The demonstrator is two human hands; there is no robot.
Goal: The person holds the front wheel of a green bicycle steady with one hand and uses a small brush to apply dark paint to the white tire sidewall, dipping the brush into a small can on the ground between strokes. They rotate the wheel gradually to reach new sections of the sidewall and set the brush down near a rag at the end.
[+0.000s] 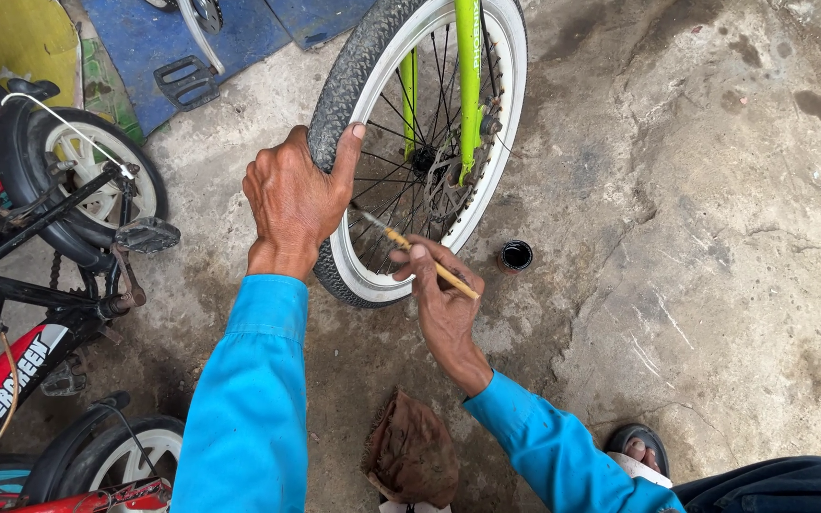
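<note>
Your left hand (295,201) is wrapped over the top of a bicycle wheel (420,142), fingers curled on the knobby black tire, thumb along its edge. The wheel stands upright on the concrete floor (715,237) in a green frame (468,85), just in front of you. Your right hand (441,294) is closed in a pinch on a thin brush (420,256), its tip pointing in among the spokes near the hub. A small dark pot (515,256) sits on the floor just right of the wheel. The wheel looks stiff and fairly light, its tire grippy, so the tread is a sound hold; the brush is slender and light. 1 brown rag (412,454) lies near your knees; other bicycles (40,285) stand at left.
</note>
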